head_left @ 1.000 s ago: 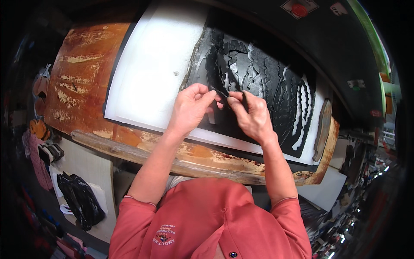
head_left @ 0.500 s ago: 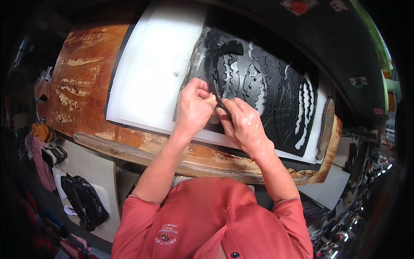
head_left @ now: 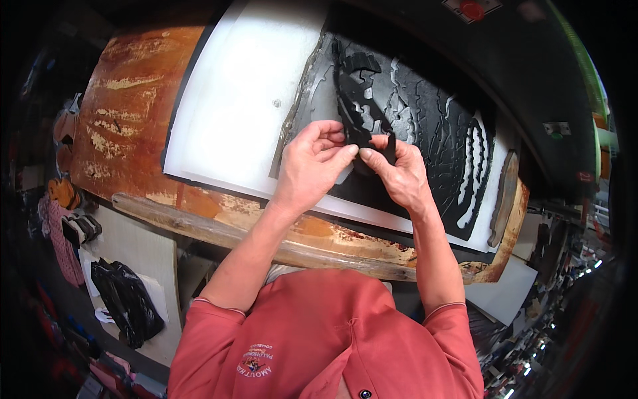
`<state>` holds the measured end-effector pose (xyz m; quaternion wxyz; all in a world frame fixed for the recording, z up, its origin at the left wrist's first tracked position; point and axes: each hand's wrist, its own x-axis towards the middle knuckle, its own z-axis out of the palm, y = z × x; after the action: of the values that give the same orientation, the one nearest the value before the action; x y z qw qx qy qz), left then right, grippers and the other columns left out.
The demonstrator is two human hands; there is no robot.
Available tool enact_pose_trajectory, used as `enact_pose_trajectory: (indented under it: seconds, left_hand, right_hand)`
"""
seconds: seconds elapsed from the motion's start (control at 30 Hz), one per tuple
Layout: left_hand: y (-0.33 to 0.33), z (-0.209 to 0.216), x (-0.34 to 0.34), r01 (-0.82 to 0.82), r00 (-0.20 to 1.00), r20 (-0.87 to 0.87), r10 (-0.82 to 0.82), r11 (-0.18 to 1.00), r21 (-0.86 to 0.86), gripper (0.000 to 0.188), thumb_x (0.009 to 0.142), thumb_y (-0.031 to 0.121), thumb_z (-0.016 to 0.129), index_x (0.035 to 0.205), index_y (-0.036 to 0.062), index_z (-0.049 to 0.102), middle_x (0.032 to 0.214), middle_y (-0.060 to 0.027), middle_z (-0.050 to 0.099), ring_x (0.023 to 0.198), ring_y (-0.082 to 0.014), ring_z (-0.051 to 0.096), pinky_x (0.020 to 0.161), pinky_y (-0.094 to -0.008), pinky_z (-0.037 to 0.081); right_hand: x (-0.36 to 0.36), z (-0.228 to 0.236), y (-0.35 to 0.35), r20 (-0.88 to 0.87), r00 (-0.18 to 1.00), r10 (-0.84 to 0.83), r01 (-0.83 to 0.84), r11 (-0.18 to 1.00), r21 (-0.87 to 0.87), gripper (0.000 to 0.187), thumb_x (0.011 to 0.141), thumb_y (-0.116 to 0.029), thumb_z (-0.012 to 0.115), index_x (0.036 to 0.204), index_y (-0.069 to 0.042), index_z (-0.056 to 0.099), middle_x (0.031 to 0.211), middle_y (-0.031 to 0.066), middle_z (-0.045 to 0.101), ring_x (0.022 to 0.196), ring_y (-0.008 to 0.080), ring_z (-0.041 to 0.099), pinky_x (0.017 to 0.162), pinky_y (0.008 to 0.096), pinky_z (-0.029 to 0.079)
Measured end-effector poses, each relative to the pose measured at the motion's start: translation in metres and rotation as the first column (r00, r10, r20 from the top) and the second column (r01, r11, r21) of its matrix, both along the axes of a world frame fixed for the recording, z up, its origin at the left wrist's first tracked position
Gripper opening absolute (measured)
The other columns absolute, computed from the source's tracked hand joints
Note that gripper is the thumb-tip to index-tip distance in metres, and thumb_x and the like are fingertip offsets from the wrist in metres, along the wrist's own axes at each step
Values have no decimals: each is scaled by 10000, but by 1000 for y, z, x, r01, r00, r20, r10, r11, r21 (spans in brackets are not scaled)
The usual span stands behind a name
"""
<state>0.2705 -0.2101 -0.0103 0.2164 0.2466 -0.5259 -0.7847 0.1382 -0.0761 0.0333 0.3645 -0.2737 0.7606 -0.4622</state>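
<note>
Black cut-out pieces with notched edges hang between my two hands, raised over the worktable. My left hand pinches them at their lower end, thumb pressed to the fingers. Close beside it, my right hand grips the same end, thumb tip almost touching the left thumb. The pieces spread upward into narrow arms; whether they are joined or separate I cannot tell. Beneath lies a black textured sheet, cut through with wavy, toothed outlines. White shows through several of its gaps.
A white board lies under the sheet on a worn brown wooden table. Wooden strips edge the table front and right side. A dark machine body overhangs the far right. A black plastic bag lies lower left.
My hands have shifted slightly right, the right one turning up. The black strip, narrow and curved before, has spread into a wider forked shape. The sheet stays on the board.
</note>
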Motion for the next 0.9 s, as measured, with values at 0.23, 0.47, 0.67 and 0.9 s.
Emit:
enact_pose_trajectory:
  seconds: [0.23, 0.47, 0.67, 0.9]
  left_hand:
    - [-1, -2, -6, -89, 994, 64, 89, 996, -5, 334, 942, -47, 696, 1257, -102, 600, 1113, -146, 725, 1002, -160, 725, 853, -294, 620]
    - [-9, 3, 1, -97, 993, 80, 87, 986, 137, 327, 956, -26, 702, 1271, -76, 630, 1087, -88, 716, 922, -100, 687, 766, -240, 590]
    - [-9, 7, -5, -58, 997, 56, 49, 986, 158, 350, 962, -10, 725, 1292, -65, 622, 1096, -66, 710, 984, -95, 665, 830, -231, 557]
    - [-10, 5, -5, -68, 998, 1, 70, 968, 242, 271, 961, -19, 710, 1225, -56, 664, 1056, -61, 738, 926, -74, 662, 847, -215, 533]
  right_hand:
    - [0, -11, 2, -282, 959, -1, -28, 995, -100, 143, 1018, -108, 703, 1078, 17, 739, 814, -22, 695, 707, 37, 553, 644, 226, 470]
    - [-20, 21, 0, -634, 738, -231, 163, 973, -165, 167, 991, -61, 684, 1119, 36, 729, 790, 105, 727, 630, 136, 648, 584, 299, 513]
    - [-47, 36, -6, -906, 389, -168, 31, 985, -169, 135, 960, 29, 654, 1085, 13, 705, 809, 109, 693, 698, 242, 701, 608, 356, 584]
    - [5, -4, -18, -825, 539, 173, -265, 964, 29, 370, 876, 35, 730, 1225, 75, 615, 964, 211, 629, 828, 408, 662, 723, 456, 558]
